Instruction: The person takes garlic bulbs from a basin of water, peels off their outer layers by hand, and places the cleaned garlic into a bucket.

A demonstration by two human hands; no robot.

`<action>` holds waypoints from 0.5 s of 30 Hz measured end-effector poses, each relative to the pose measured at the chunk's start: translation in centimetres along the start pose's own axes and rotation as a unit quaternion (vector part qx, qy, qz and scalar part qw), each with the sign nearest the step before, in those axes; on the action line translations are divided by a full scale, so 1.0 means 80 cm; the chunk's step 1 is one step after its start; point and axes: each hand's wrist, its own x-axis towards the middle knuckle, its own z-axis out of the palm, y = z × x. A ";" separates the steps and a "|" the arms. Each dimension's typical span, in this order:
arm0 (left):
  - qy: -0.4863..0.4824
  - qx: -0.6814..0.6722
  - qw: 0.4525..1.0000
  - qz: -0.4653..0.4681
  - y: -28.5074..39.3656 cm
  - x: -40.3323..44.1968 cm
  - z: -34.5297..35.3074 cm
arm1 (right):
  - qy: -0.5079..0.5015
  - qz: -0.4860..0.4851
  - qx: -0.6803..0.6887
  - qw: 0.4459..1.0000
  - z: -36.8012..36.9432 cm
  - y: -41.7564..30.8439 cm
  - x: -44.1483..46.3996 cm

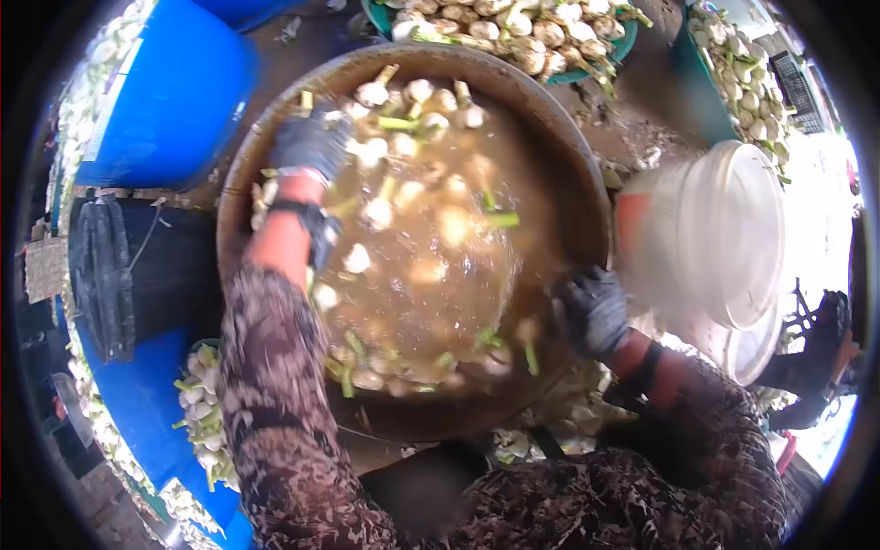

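A large round brown tub (240,197) holds muddy water with whitish bulbs that look like garlic (357,258), their green stalks cut short. My left hand (312,145), in a dark glove, reaches into the far left of the tub, against the inner wall and among the bulbs. Its fingers are blurred and partly hidden, so what they hold does not show. On the right side, my right hand (594,312), also gloved, is closed over the tub's rim. Several bulbs float or lie in the water between my hands, some of them below the surface.
Beyond the tub, a green basin (631,41) is heaped with soiled bulbs, and another green container (701,87) of bulbs stands far right. White buckets (706,238) lie at the right. Blue tubs (179,101) and a black barrel (165,275) crowd the left.
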 end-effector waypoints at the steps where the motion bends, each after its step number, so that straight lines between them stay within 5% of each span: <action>1: 0.019 0.017 1.000 -0.005 -0.012 0.019 0.034 | -0.007 0.005 -0.008 1.000 -0.003 0.001 -0.002; 2: 0.037 0.033 0.999 -0.010 -0.021 0.036 0.064 | -0.004 -0.020 -0.029 0.999 -0.004 0.001 0.001; 3: -0.059 -0.096 0.993 -0.028 -0.006 0.035 0.056 | 0.002 -0.043 -0.045 0.998 -0.003 0.000 0.003; 5: -0.173 0.146 0.952 0.203 0.023 0.050 0.044 | -0.001 -0.038 -0.039 0.998 -0.005 0.002 0.005; 6: -0.200 -0.093 0.958 0.182 0.030 0.029 0.055 | 0.004 -0.039 -0.042 0.998 -0.006 0.002 0.004; 7: -0.110 -0.042 0.946 0.302 0.038 -0.003 0.063 | 0.012 -0.047 -0.040 0.998 -0.003 -0.002 0.004; 8: -0.176 -0.038 0.935 0.305 0.060 -0.030 0.062 | -0.007 -0.028 -0.046 0.999 -0.002 -0.004 0.003; 10: -0.285 -0.327 0.877 0.205 0.099 -0.091 0.088 | -0.021 -0.033 -0.026 0.999 -0.004 -0.009 0.003; 12: -0.272 -0.381 0.868 0.167 0.138 -0.153 0.058 | 0.008 -0.052 -0.036 0.998 -0.001 -0.002 0.007; 13: -0.238 -0.151 0.933 0.225 0.157 -0.183 0.011 | 0.010 -0.055 -0.034 0.998 -0.002 -0.004 0.009; 15: -0.105 -0.248 0.953 0.139 0.135 -0.214 -0.005 | 0.029 -0.062 -0.033 0.997 -0.004 -0.005 0.006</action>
